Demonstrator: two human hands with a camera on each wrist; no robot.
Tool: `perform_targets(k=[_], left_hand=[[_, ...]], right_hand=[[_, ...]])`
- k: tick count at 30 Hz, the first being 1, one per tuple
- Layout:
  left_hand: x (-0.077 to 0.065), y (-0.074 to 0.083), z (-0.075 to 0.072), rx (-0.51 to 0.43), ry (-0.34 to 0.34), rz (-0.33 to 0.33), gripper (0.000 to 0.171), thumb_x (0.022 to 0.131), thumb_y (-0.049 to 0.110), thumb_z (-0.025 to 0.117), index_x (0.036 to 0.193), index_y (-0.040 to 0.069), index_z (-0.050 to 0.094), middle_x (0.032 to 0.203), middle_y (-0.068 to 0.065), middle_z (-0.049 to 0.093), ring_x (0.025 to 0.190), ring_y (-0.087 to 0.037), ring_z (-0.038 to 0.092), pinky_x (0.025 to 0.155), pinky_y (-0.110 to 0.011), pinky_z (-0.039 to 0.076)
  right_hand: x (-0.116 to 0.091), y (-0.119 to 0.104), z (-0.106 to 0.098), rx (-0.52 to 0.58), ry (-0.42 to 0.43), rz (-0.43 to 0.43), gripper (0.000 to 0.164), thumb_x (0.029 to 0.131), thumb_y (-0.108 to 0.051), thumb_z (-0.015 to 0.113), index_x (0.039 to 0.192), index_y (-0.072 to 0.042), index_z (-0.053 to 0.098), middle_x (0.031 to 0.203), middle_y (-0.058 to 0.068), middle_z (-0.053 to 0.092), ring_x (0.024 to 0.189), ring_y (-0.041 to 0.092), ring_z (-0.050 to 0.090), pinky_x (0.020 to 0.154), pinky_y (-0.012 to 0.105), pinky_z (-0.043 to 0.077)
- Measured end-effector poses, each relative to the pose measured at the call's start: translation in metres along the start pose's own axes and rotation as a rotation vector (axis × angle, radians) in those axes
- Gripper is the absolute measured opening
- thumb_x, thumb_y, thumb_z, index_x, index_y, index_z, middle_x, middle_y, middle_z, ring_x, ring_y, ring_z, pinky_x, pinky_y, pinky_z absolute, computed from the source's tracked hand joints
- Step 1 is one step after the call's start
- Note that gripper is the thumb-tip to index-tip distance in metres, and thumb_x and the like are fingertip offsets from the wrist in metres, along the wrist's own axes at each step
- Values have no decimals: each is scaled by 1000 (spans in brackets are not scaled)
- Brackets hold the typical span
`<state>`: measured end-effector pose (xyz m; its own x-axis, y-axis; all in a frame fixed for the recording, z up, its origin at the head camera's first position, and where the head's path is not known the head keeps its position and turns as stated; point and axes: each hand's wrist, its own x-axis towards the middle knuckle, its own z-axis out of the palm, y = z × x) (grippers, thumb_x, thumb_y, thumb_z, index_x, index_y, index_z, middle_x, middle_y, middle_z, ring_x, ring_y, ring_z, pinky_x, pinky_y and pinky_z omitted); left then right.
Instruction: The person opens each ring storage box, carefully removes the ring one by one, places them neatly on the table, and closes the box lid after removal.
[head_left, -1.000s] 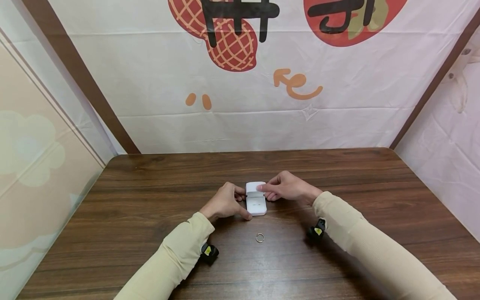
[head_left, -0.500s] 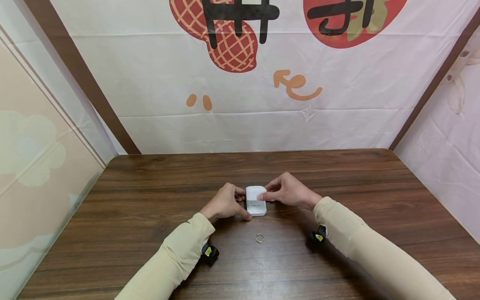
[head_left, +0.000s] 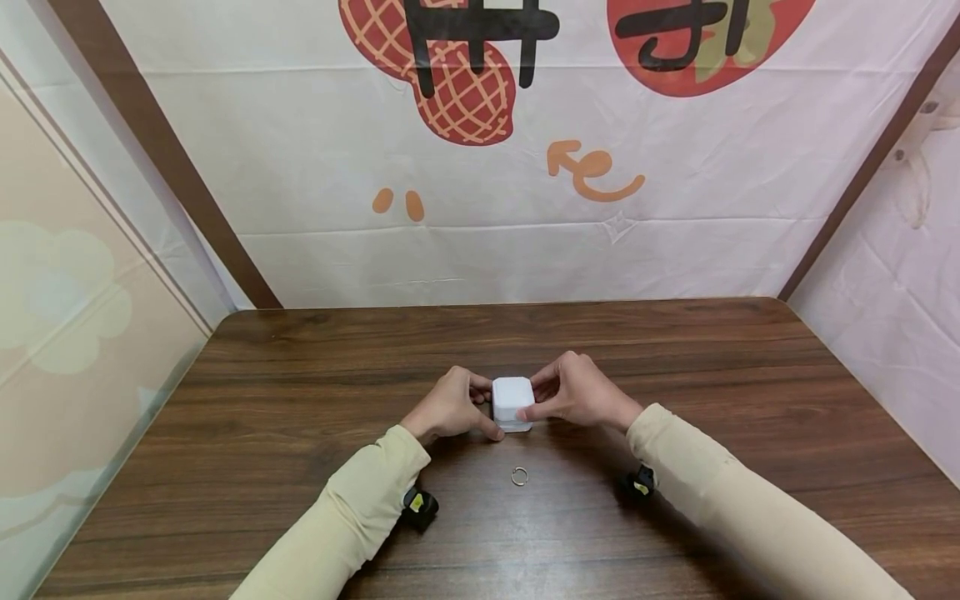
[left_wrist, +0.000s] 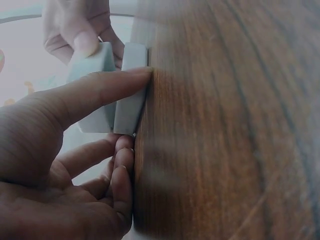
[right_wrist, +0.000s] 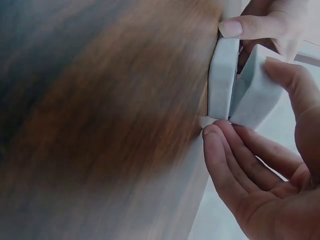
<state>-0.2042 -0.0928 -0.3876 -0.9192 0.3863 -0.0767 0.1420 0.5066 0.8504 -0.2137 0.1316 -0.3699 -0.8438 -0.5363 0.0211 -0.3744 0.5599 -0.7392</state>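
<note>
A small white ring box point(head_left: 513, 392) stands on the table between both hands. Its lid point(right_wrist: 257, 97) is tipped down over the base point(right_wrist: 222, 82), and a narrow wedge of space shows between them in the right wrist view. My left hand point(head_left: 452, 406) holds the base, thumb at the front corner and fingers at the back left. The thumb and fingers of my right hand point(head_left: 579, 392) pinch the lid from the right side. A thin metal ring point(head_left: 513, 477) lies on the wood in front of the box. The box's inside is hidden.
The brown wooden table point(head_left: 300, 517) stretches out around the hands. Behind it hangs a white printed cloth point(head_left: 315, 258), and more cloth panels stand at the left and right. A small black camera point(head_left: 420, 507) is strapped at the left wrist.
The right hand has swung the box's lid forward and down from upright, covering the white inside. The left hand keeps its hold on the base, and the ring has stayed put.
</note>
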Motion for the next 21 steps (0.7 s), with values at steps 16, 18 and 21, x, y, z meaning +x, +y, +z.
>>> perform_targets(k=[16, 18, 21], left_hand=[[1, 0, 2, -11, 13, -9, 48, 57, -5, 93, 102, -2, 77, 83, -1, 67, 81, -16, 55, 72, -26, 44], [1, -2, 2, -9, 19, -17, 50, 57, -4, 93, 104, -3, 76, 86, -1, 69, 83, -17, 56, 74, -26, 45], [0, -3, 0, -3, 14, -10, 53, 58, -4, 94, 107, -4, 74, 90, -2, 70, 86, -18, 58, 76, -26, 46]], right_hand=[[-6, -1, 6, -88, 40, -40, 33, 73, -23, 93, 96, -4, 78, 86, 1, 76, 81, 17, 73, 70, 24, 57], [-6, 0, 6, -86, 41, -33, 37, 73, -24, 93, 98, -2, 77, 88, 2, 76, 83, 18, 73, 71, 25, 57], [-8, 0, 4, -71, 40, -13, 43, 74, -28, 93, 103, -1, 76, 93, 4, 75, 86, 18, 73, 74, 27, 57]])
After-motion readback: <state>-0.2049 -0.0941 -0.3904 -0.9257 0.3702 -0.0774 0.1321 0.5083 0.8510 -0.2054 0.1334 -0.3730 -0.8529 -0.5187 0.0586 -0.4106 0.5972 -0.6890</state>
